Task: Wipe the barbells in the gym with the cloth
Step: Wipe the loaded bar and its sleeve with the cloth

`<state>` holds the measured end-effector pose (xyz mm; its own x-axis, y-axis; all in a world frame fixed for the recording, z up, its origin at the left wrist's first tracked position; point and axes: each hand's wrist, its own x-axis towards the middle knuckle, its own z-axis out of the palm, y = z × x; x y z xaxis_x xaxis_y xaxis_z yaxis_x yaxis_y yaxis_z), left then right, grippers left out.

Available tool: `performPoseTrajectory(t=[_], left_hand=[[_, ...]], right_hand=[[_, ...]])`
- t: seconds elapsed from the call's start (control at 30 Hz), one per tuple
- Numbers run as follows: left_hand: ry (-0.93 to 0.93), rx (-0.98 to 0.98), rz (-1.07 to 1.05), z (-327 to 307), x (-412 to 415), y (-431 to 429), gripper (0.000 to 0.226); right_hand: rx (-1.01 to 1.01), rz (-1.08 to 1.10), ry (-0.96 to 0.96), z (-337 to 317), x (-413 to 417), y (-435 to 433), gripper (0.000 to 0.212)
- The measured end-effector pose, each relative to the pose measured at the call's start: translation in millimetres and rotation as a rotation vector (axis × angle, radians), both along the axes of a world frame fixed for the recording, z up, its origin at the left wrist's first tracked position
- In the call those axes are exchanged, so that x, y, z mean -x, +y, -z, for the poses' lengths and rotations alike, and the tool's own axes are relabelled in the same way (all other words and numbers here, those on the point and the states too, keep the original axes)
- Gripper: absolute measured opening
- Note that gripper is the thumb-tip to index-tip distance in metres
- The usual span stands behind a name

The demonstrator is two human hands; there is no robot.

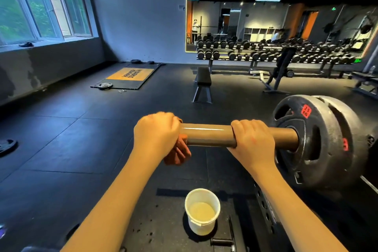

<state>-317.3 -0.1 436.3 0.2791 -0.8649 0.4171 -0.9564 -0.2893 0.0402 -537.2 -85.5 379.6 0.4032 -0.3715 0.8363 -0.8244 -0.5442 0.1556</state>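
Clamps the left grip (157, 133) over the free end of the bar (210, 135), with the reddish cloth (178, 154) bunched between palm and metal and hanging out underneath. Wraps the right grip (253, 139) bare round the same bar further along, near the inner plate (311, 143) marked 2.5 KG, with a short stretch of bar showing between them. Looks down on a white bucket (202, 225) of pale liquid standing on the dark floor (81, 139) below the bar, and across to a dumbbell rack (255, 55) under a mirror (266, 16) on the far wall.
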Motion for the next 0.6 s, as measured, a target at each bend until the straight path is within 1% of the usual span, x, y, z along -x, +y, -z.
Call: performPoseTrajectory(t=[0.03,0.1,0.17,0.23,0.3,0.4,0.47,0.5,0.53,0.6], left_hand=[[-0.049,0.002,-0.019,0,5,1,0.032],[-0.129,0.029,0.019,3,26,0,0.032],[-0.092,0.076,0.126,6,37,-3,0.034],[0.001,0.084,0.189,8,28,-4,0.038],[0.063,0.118,0.199,8,14,2,0.041],[0.01,0.141,0.133,12,5,4,0.04],[-0.044,0.117,0.093,12,10,1,0.04],[-0.066,0.102,0.092,13,16,-1,0.039],[-0.079,0.09,0.113,13,24,-3,0.038],[-0.082,0.096,0.19,13,41,-6,0.036]], right_hand=[[0.017,0.002,-0.008,0,0,1,0.039],[0.051,0.009,-0.026,-1,-1,1,0.035],[0.044,0.02,-0.026,-2,-3,3,0.033],[-0.005,0.021,0.001,-4,-3,7,0.036],[-0.155,0.026,0.071,-15,0,16,0.048],[-0.526,0.038,0.276,-49,16,23,0.071],[-0.715,0.102,0.36,-68,23,14,0.083],[-0.769,0.126,0.391,-73,23,9,0.082],[-0.803,0.142,0.416,-75,23,7,0.074],[-0.797,0.161,0.408,-70,20,8,0.058]])
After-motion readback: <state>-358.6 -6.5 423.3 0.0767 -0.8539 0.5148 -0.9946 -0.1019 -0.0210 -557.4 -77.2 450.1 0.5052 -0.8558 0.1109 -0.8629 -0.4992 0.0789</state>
